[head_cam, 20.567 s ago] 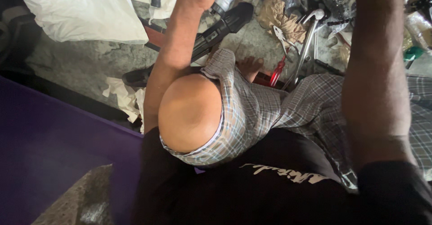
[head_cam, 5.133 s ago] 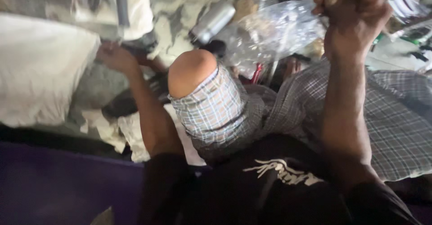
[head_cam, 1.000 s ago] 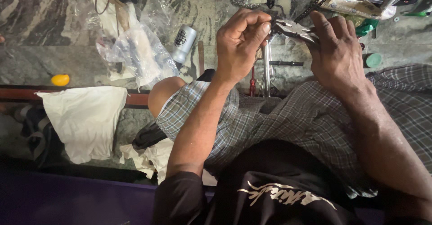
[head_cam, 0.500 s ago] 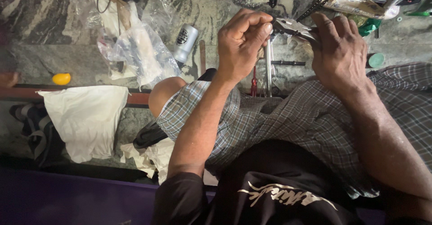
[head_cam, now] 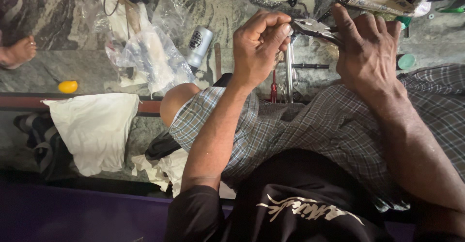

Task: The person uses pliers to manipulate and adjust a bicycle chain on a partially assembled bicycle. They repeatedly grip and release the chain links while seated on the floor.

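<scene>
plainly, the right hand [head_cam: 368,53] holds a closed grip round the handles of a pair of metal pliers [head_cam: 315,27], while the left hand [head_cam: 259,43] pinches thumb and fingertips narrow at the pliers' nose, on something too small to make out; the tool sits raised above the checked cloth [head_cam: 310,126] over the person's lap. i'd judge the pliers stiff, fairly heavy and slick if oily, best held well back on the handles, which the palm hides. beyond the pliers, a steel wrench [head_cam: 289,72] and silver can [head_cam: 198,43] lie on the stone floor; the upper frame clutter is cut off.
</scene>
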